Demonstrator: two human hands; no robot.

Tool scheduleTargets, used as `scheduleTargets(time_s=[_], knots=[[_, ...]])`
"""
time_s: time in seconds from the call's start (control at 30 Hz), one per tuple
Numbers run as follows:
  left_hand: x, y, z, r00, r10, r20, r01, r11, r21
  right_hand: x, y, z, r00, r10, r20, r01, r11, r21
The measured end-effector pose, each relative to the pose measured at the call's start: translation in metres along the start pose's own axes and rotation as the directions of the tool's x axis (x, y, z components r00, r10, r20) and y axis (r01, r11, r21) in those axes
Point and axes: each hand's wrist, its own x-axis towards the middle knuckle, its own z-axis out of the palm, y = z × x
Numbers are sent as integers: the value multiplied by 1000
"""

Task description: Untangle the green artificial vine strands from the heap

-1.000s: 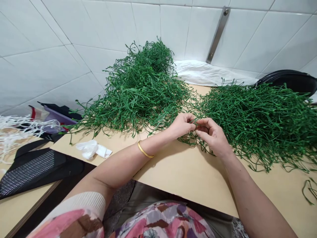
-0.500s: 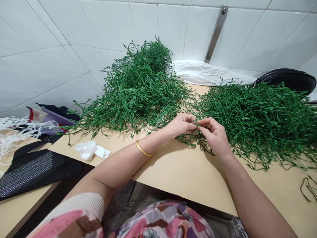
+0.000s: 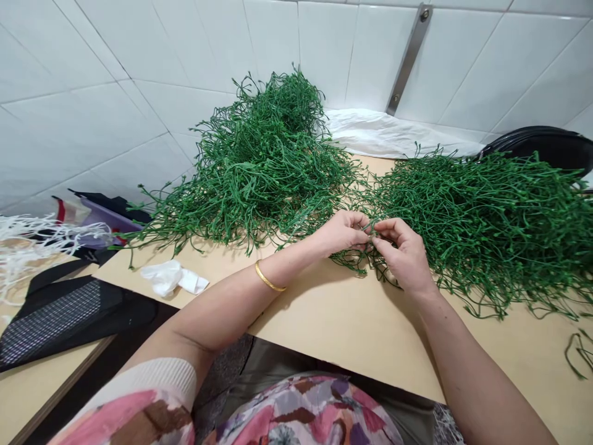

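Note:
My left hand [image 3: 343,233], with a gold bangle at the wrist, has its thumb and fingers pinched together around thin green strands. Almost touching it, my right hand [image 3: 402,248] also pinches between thumb and forefinger; the exact piece at the fingertips is small and partly hidden. Behind the left hand rises a tall heap of green strands [image 3: 264,167], thin and wavy with small knobbed ends. A second, flatter pile of green strands [image 3: 500,228] spreads beside and beyond the right hand. A few strands hang below the fingers onto the tan tabletop [image 3: 333,321].
A crumpled white tissue [image 3: 167,278] lies left of my forearm. Farther left are white strands [image 3: 41,238], a purple container [image 3: 109,225] and black mesh material [image 3: 55,321]. White cloth [image 3: 393,133] and a black case [image 3: 542,148] sit against the tiled wall [image 3: 185,43].
Both hands keep nearly the same pinched pose, with only slight finger movement. The whole view has shifted very slightly; the piles look unchanged.

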Motion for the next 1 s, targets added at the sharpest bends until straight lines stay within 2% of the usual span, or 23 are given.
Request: scheduleTargets(time_s=[0.1, 0.27, 0.37, 0.53, 0.63, 0.73, 0.83, 1.0], knots=[[3, -3, -2, 999, 33, -9, -32, 997, 65, -1, -2, 0, 999, -31, -36, 27, 994, -105], [2, -3, -1, 998, 45, -43, -40, 994, 104, -2, -5, 1, 983, -178, -40, 152, 921, -359], [0, 0, 1, 998, -20, -65, 23, 998, 56, -2, -3, 1, 987, -163, -10, 153, 942, -298], [-2, 4, -2, 997, -24, -70, 30, 996, 85, 1, 2, -1, 999, 13, 32, -11, 999, -44], [-2, 5, -3, 999, -29, -39, 31, 997, 70, 2, 2, -3, 997, -35, 75, 39, 998, -48], [-1, 3, -4, 999, -48, 3, 48, 998, 37, 2, -1, -4, 988, -101, 118, 121, 978, -172], [1, 0, -5, 996, -52, 78, 51, 999, 16, 1, -3, -6, 971, -184, 149, 232, 871, -434], [2, 2, -8, 983, -92, 156, 92, 996, 8, 1, -1, -10, 910, -322, 263, 407, 567, -716]])
